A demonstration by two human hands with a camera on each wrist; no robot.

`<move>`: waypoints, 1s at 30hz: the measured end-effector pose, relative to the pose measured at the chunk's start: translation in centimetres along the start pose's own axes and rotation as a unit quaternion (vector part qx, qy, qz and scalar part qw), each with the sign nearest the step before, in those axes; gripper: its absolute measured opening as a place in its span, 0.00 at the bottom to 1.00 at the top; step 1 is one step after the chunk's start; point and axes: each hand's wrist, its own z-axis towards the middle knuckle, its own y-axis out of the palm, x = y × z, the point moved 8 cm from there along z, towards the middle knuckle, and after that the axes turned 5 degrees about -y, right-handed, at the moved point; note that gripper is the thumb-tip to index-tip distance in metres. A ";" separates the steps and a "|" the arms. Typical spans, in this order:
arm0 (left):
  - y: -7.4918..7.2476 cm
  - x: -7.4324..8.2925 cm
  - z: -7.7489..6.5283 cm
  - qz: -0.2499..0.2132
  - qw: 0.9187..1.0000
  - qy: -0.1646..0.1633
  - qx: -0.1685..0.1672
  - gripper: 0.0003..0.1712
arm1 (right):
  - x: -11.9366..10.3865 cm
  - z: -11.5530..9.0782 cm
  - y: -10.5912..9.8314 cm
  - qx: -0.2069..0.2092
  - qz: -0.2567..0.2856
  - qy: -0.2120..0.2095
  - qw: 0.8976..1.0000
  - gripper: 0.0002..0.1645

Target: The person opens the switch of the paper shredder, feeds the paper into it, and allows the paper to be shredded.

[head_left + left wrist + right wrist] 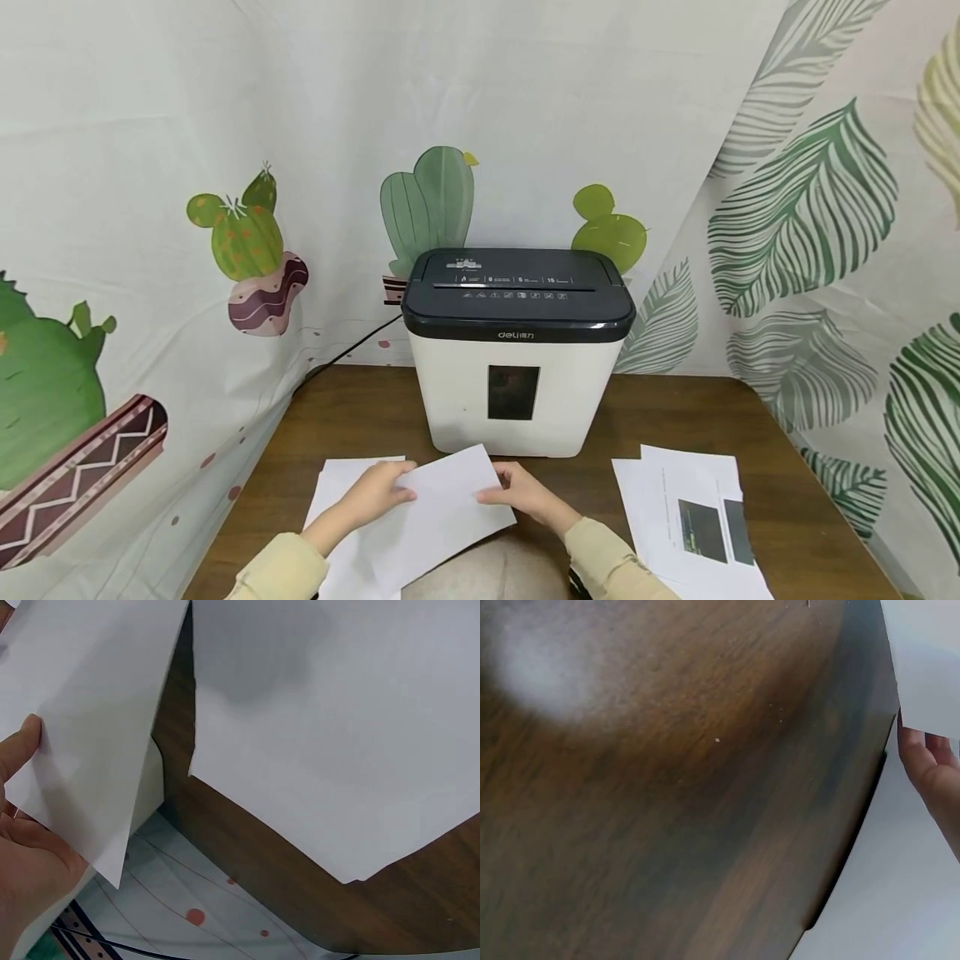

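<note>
A white sheet of paper (442, 517) is held up at a tilt between both hands, in front of the shredder. My left hand (377, 492) pinches its left edge, thumb on top and fingers beneath, as the left wrist view also shows. At the opposite edge my right hand (522, 493) grips the sheet between thumb and fingers; in the right wrist view only part of the hand (930, 765) shows. Below the left hand lie more white sheets (341, 479) on the table. Behind the hands stands a white paper shredder (457, 392) with a black top and a long feed slot.
On the right of the brown table (360, 400) lies a stack of papers (652, 517), the top one printed with dark pictures. A black cord (352, 348) runs left from the shredder. A cloth (315, 100) patterned with cacti and leaves hangs behind.
</note>
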 end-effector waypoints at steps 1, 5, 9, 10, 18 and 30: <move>0.0 0.2 0.1 0.004 1.000 0.008 0.001 0.19 | 0.0 -0.2 0.0 0.002 0.004 0.008 1.000 0.20; 0.0 1.0 0.4 0.010 1.000 0.029 0.006 0.13 | 0.1 -0.7 0.1 0.001 0.037 0.025 0.999 0.19; 0.0 1.5 0.5 0.015 0.999 0.040 0.008 0.11 | 0.2 -1.2 0.3 -0.006 0.064 0.029 0.998 0.21; -0.1 1.6 0.6 0.015 0.999 0.042 0.008 0.11 | 0.2 -1.3 0.4 -0.008 0.066 0.028 0.997 0.20; -0.4 2.3 1.0 0.010 0.999 0.048 0.010 0.08 | 0.1 -1.7 0.6 -0.004 0.031 0.023 0.999 0.19; -1.5 1.3 1.0 -0.023 0.999 0.006 0.046 0.07 | -1.5 -2.9 -0.6 0.007 -0.014 -0.014 1.000 0.18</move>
